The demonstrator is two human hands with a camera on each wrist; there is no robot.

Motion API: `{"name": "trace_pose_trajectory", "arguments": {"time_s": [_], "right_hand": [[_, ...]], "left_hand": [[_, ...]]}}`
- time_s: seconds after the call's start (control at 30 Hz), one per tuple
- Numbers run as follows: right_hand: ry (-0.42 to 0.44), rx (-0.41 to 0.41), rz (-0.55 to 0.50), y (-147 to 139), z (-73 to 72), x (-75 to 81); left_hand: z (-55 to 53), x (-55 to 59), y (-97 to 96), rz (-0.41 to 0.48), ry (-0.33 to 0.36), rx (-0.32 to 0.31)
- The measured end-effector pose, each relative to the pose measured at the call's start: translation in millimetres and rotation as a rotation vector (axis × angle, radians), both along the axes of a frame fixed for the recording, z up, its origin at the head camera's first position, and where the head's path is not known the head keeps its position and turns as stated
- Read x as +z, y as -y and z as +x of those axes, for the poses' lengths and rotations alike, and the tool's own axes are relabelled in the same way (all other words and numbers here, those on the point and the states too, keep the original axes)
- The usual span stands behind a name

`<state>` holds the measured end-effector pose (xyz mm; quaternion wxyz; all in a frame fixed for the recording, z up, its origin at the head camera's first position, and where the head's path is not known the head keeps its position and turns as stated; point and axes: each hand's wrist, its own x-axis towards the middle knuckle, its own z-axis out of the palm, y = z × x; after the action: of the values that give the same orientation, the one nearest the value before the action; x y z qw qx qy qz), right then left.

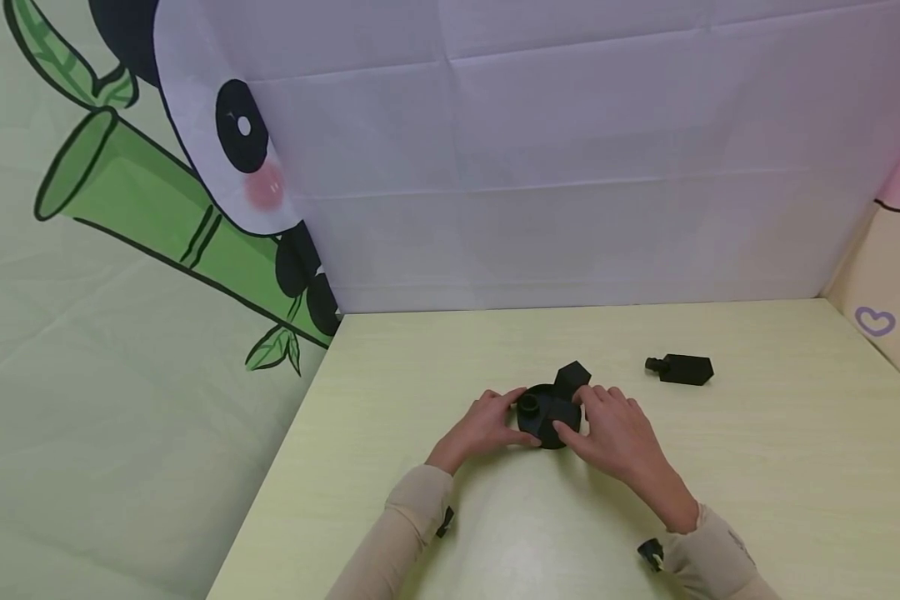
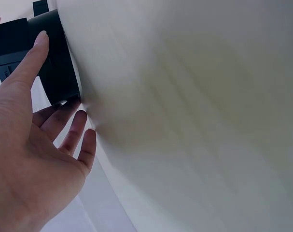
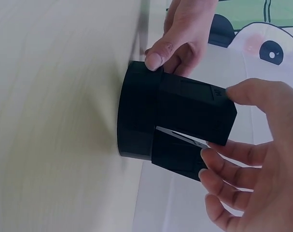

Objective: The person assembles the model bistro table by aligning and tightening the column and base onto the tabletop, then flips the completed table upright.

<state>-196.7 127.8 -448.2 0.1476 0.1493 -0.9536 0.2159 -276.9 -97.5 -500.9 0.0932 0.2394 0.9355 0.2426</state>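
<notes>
A round black base [image 1: 537, 427] with a raised ring at its left stands on the table. My left hand [image 1: 486, 427] grips its rim, with the thumb on the near side and the fingers on the far side. In the right wrist view, one square black block [image 3: 197, 108] stands upright on the base [image 3: 135, 111]. A second black block [image 3: 177, 153] sits beside it and leans slightly away. My right hand [image 1: 618, 433] pinches the outer end of the first block between thumb and fingers. Some fingertips of that hand lie near or against the second block.
Another black square block with a narrow round stub [image 1: 686, 369] lies on its side toward the back right of the pale table [image 1: 780, 467]. A white cloth [image 1: 570, 167] hangs behind the table's back edge. A cartoon-printed cloth [image 1: 120, 400] hangs at the left.
</notes>
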Motion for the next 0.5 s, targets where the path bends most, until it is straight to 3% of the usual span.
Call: {"name": "trace_pose_trajectory", "arguments": {"time_s": [0.23, 0.5], "right_hand": [[0.016, 0.008, 0.03, 1.0, 1.1, 0.4], [0.02, 0.149, 0.032, -5.8, 0.5, -1.0]], "left_hand": [[-0.4, -0.3, 0.7, 0.011, 0.002, 0.001], [0.6, 0.2, -0.6, 0.011, 0.007, 0.003]]}}
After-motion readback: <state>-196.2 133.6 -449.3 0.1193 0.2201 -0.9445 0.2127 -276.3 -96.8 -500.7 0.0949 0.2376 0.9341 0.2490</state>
